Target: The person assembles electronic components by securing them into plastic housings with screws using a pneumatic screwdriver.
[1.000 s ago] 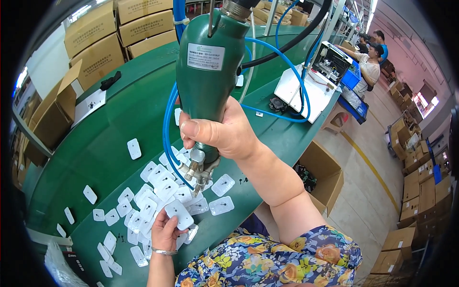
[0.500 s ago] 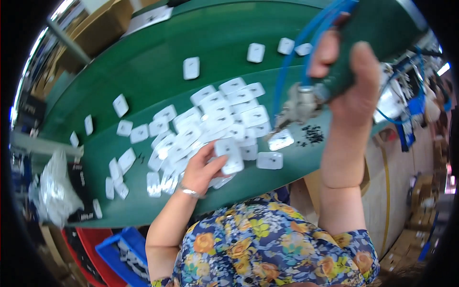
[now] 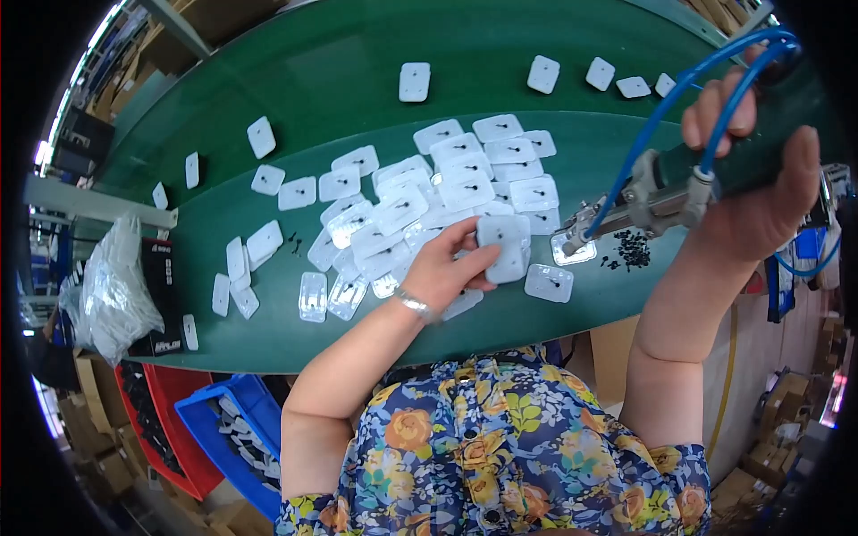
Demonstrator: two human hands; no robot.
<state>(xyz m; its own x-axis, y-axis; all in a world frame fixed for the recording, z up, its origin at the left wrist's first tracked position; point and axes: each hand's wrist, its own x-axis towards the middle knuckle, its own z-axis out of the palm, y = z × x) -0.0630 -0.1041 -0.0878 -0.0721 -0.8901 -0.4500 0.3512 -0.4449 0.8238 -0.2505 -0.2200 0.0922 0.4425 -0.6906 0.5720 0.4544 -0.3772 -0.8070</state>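
My left hand (image 3: 451,263) pinches a white rounded rectangular plastic plate (image 3: 505,246) between thumb and fingers, over the near edge of the pile. My right hand (image 3: 760,147) is wrapped round the dark green body of a pneumatic hand tool (image 3: 661,201) with a metal front end and blue air hoses (image 3: 643,125). The tool's tip lies over a white plate (image 3: 585,255) on the table; whether it touches cannot be made out. Beside that plate is a heap of small black screw-like parts (image 3: 633,249). Many similar plates (image 3: 402,208) overlap in a pile, most with a small black part on them.
More white plates stand spaced along the raised far strip (image 3: 340,80) of the green table. A clear plastic bag (image 3: 116,290) and a black box (image 3: 164,299) sit at its left end. Below, a red bin (image 3: 165,438) and a blue bin (image 3: 246,438) hold parts.
The view has shifted, so the table's contents appear farther right and higher. The tool is held at a flatter angle, its tip now over the plate. My left hand still grips its plate.
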